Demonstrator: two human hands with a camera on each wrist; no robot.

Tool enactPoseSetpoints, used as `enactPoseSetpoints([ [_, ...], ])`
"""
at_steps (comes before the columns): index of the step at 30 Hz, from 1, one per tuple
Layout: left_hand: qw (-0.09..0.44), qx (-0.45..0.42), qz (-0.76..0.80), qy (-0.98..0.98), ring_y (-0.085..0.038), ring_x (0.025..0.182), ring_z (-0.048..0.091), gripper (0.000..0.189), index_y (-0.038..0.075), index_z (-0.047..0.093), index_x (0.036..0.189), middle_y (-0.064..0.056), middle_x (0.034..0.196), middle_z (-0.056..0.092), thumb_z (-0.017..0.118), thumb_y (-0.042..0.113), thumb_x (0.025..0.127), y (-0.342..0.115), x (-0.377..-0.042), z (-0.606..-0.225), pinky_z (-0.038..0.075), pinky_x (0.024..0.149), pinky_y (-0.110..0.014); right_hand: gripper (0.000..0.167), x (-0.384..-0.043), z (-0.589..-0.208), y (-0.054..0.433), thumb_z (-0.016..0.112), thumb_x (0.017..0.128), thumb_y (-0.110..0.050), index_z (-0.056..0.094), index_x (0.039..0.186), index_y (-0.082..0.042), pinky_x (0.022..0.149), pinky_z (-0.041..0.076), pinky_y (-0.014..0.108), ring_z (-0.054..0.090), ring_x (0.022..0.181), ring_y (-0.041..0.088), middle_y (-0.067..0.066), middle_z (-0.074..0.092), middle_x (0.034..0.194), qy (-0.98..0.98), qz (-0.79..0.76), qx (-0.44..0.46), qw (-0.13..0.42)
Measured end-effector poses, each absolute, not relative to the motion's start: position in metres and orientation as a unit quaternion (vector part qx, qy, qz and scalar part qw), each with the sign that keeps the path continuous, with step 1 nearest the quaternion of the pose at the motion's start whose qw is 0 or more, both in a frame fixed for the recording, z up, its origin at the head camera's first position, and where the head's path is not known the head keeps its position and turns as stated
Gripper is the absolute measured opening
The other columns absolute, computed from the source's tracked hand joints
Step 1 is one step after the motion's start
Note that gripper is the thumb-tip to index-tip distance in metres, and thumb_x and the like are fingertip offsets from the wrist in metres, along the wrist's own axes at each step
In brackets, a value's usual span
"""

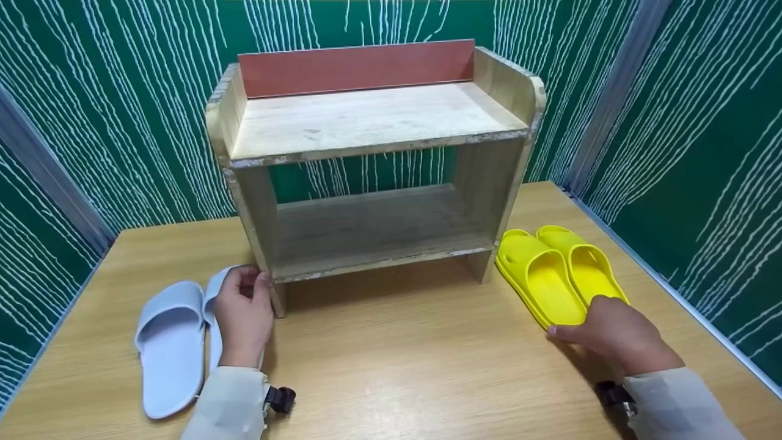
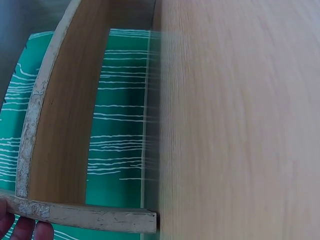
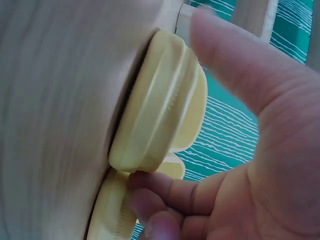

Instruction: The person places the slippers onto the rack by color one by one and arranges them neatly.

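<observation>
- Shelf unit (image 1: pixel 385 119): stands upright on the wooden table (image 1: pixel 391 366), between the two pairs of slippers; a red strip (image 1: pixel 360 70) runs along the back of its upper board
- Left hand (image 1: pixel 245 319): touches the lower part of the left side panel (image 1: pixel 259 220); fingers bent along the outer face; whether they grip the panel cannot be told
- Pale slippers (image 1: pixel 174 360): lie on the table to the left of the unit, toes toward the back; the inner one is partly hidden by the left hand
- Right hand (image 1: pixel 617 335): set at the heel of the nearer-to-shelf slipper of the yellow slippers (image 1: pixel 553 290); thumb straight and spread to one side, fingers bent at the other; firm hold cannot be told
- Yellow slippers: flat on the table, side by side, just beside the right side panel (image 1: pixel 492 183), heels toward the person
</observation>
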State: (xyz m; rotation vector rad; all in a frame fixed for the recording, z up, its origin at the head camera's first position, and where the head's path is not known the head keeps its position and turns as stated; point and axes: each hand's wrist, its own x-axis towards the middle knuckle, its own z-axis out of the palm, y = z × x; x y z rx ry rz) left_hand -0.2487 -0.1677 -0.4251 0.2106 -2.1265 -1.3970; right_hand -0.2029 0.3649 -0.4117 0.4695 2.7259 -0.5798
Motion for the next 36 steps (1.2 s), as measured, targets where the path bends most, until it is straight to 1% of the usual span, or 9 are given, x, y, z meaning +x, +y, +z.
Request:
enactPoseSetpoints([
  [4,0.289,0.078,-0.523,-0.798,-0.022,0.091,0.060,0.014,-0.003,0.066,0.112,-0.017,0.103,0.068,0.060,0.008,0.106,-0.1677,-0.2483,-0.4244,0.046,0.078,-0.022,0.110,-0.2031,-0.4112,0.3641,0.086,0.071,-0.071,0.047,0.133,0.012,0.084,0.045,0.045,0.056,0.091,0.032,0.014,0.056,0.092,0.950,-0.205,0.174,0.157],
  [10,0.284,0.080,-0.531,-0.795,-0.022,0.093,0.059,0.014,-0.002,0.066,0.113,-0.017,0.105,0.067,0.060,0.009,0.106,-0.1675,-0.2475,-0.4235,0.045,0.079,-0.022,0.113,-0.2017,-0.4078,0.3639,0.084,0.074,-0.072,0.044,0.134,0.015,0.082,0.043,0.043,0.055,0.089,0.030,0.014,0.053,0.090,0.951,-0.204,0.168,0.159],
  [13,0.280,0.080,-0.533,-0.795,-0.022,0.094,0.060,0.014,-0.002,0.066,0.113,-0.017,0.106,0.067,0.060,0.009,0.106,-0.1676,-0.2472,-0.4232,0.046,0.080,-0.022,0.110,-0.2010,-0.4057,0.3649,0.082,0.076,-0.072,0.045,0.132,0.016,0.080,0.043,0.042,0.055,0.087,0.030,0.014,0.052,0.089,0.951,-0.209,0.165,0.159],
  [17,0.275,0.080,-0.533,-0.796,-0.022,0.096,0.060,0.015,-0.001,0.066,0.114,-0.017,0.108,0.068,0.060,0.010,0.107,-0.1680,-0.2471,-0.4231,0.046,0.082,-0.022,0.105,-0.2004,-0.4041,0.3661,0.082,0.077,-0.071,0.047,0.129,0.013,0.080,0.044,0.042,0.055,0.086,0.029,0.014,0.054,0.090,0.949,-0.218,0.164,0.156],
  [23,0.275,0.079,-0.532,-0.797,-0.022,0.095,0.060,0.015,-0.001,0.066,0.114,-0.016,0.107,0.068,0.060,0.010,0.107,-0.1678,-0.2472,-0.4233,0.046,0.081,-0.021,0.104,-0.1987,-0.4038,0.3651,0.081,0.079,-0.069,0.044,0.132,0.013,0.082,0.045,0.041,0.056,0.088,0.030,0.015,0.055,0.094,0.951,-0.220,0.162,0.147],
  [28,0.280,0.077,-0.528,-0.798,-0.023,0.094,0.060,0.014,-0.001,0.066,0.113,-0.017,0.107,0.068,0.060,0.010,0.106,-0.1674,-0.2477,-0.4236,0.046,0.081,-0.022,0.106,-0.1984,-0.4030,0.3653,0.081,0.081,-0.067,0.039,0.135,0.014,0.082,0.045,0.041,0.056,0.092,0.032,0.017,0.055,0.099,0.946,-0.238,0.164,0.144],
  [29,0.279,0.077,-0.528,-0.798,-0.023,0.095,0.060,0.015,-0.001,0.066,0.114,-0.017,0.107,0.068,0.060,0.010,0.107,-0.1675,-0.2478,-0.4236,0.046,0.081,-0.022,0.108,-0.1984,-0.4028,0.3656,0.081,0.081,-0.067,0.038,0.136,0.014,0.083,0.046,0.041,0.055,0.094,0.033,0.018,0.055,0.100,0.944,-0.247,0.163,0.144],
  [33,0.273,0.078,-0.531,-0.799,-0.022,0.096,0.059,0.015,-0.001,0.065,0.115,-0.017,0.108,0.068,0.059,0.011,0.107,-0.1677,-0.2473,-0.4232,0.046,0.081,-0.022,0.115,-0.1982,-0.4031,0.3659,0.083,0.080,-0.065,0.029,0.145,0.014,0.091,0.048,0.046,0.053,0.105,0.038,0.023,0.053,0.115,0.933,-0.293,0.160,0.135],
  [36,0.275,0.078,-0.529,-0.799,-0.022,0.095,0.059,0.015,-0.001,0.065,0.114,-0.016,0.108,0.068,0.060,0.012,0.107,-0.1678,-0.2469,-0.4235,0.045,0.081,-0.022,0.121,-0.1982,-0.4031,0.3650,0.085,0.080,-0.061,0.020,0.152,0.012,0.103,0.046,0.055,0.049,0.114,0.043,0.028,0.049,0.130,0.925,-0.325,0.156,0.125],
])
